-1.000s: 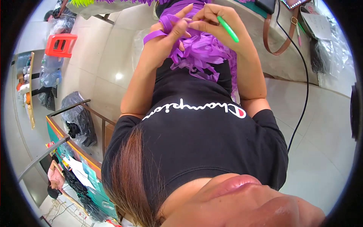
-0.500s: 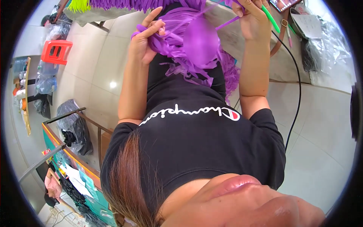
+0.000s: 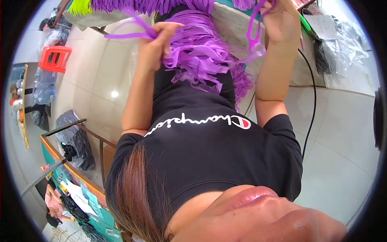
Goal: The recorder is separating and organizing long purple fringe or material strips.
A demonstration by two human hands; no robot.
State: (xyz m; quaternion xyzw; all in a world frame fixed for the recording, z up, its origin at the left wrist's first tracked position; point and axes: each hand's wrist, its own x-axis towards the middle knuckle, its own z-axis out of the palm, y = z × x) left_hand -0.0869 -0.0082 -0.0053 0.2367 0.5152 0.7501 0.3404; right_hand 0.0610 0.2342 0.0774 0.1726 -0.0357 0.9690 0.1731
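Note:
My left hand (image 3: 155, 46) is closed around a purple strap (image 3: 131, 35), whose loose ends stick out to the left past my fingers. Up at the right, my right hand (image 3: 282, 22) pinches another purple strap (image 3: 253, 30), which hangs down in a narrow loop. Between my hands a heap of purple straps (image 3: 197, 44) lies over my lap, with crumpled ends trailing toward me. A slim green tool (image 3: 305, 23) shows beside my right hand; whether my fingers hold it is hidden.
A grey-covered table (image 3: 231, 22) stands ahead, with rows of purple straps (image 3: 149, 5) and a lime-green bundle (image 3: 80, 6). Clear plastic bags (image 3: 346, 46) lie right; a black cable (image 3: 315, 92) runs down there. Left are a red stool (image 3: 55, 59) and, farther back, another person (image 3: 53, 203).
The strap stretched between my hands has come apart into separate pieces. My right hand has moved right, and my left hand has turned, its raised fingers now folded in.

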